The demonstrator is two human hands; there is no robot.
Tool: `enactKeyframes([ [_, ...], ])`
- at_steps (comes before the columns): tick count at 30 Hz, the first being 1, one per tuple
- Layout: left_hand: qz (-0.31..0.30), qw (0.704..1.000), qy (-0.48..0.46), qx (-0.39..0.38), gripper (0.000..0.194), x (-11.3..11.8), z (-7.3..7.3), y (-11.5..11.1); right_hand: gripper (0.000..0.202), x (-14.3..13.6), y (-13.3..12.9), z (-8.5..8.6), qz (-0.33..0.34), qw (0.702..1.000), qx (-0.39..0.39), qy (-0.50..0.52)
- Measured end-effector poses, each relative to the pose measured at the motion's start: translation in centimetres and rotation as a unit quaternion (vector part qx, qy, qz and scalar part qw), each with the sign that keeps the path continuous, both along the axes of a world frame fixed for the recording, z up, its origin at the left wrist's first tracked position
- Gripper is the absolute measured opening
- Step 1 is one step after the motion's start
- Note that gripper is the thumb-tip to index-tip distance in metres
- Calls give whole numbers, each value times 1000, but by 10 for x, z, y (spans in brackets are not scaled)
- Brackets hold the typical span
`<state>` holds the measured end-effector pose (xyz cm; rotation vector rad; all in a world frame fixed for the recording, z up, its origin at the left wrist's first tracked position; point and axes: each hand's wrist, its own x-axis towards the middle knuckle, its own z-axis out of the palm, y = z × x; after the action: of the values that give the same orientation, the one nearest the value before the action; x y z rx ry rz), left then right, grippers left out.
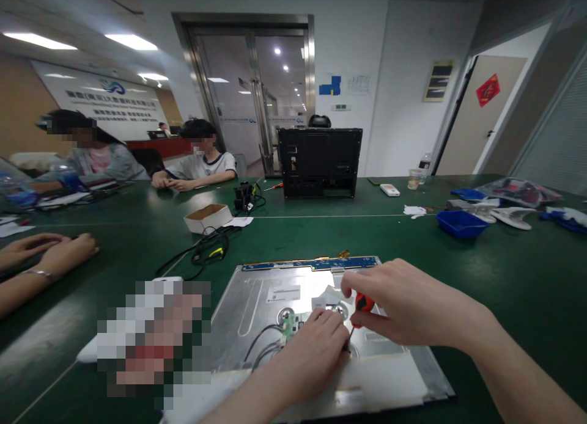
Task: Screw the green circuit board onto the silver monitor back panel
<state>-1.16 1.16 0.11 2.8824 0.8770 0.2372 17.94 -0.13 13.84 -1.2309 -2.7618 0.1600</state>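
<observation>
A flat metal display panel (247,289) lies on the green table before me, with a blue circuit strip (312,264) along its far edge. My right hand (389,302) grips a screwdriver (363,302) by its red and black handle, the shaft slanting down to the panel beside my left fingers. My left hand (316,347) rests on the panel, next to a small green circuit board (291,324) with black wires. Its fingers are bent together, and whatever lies under them is hidden. White labels and round metal fittings show around the hands.
A black monitor housing (321,164) stands at the back. Left are a cardboard box (208,217), black cables (206,250) and a blurred-out object (151,332). Another person's hands (55,253) rest at the left edge; two people sit beyond. A blue tray (461,223) stands right.
</observation>
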Motion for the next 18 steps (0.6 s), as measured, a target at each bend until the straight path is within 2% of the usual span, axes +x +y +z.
enactKeyframes([
  [5,-3,999,11,-31,5,-1,6,0,17,8,1,3,-13,1000,2,17],
  [8,-3,999,1,-47,12,-1,11,0,18,11,0,5,-21,999,9,34],
  [12,19,997,-66,-37,23,-8,23,3,25,18,-1,9,-83,990,92,69],
  [16,65,988,-142,17,24,-37,40,7,20,23,-1,12,-116,964,176,161],
  [18,91,984,-152,32,20,-61,43,3,28,22,-3,9,-132,955,194,183],
])
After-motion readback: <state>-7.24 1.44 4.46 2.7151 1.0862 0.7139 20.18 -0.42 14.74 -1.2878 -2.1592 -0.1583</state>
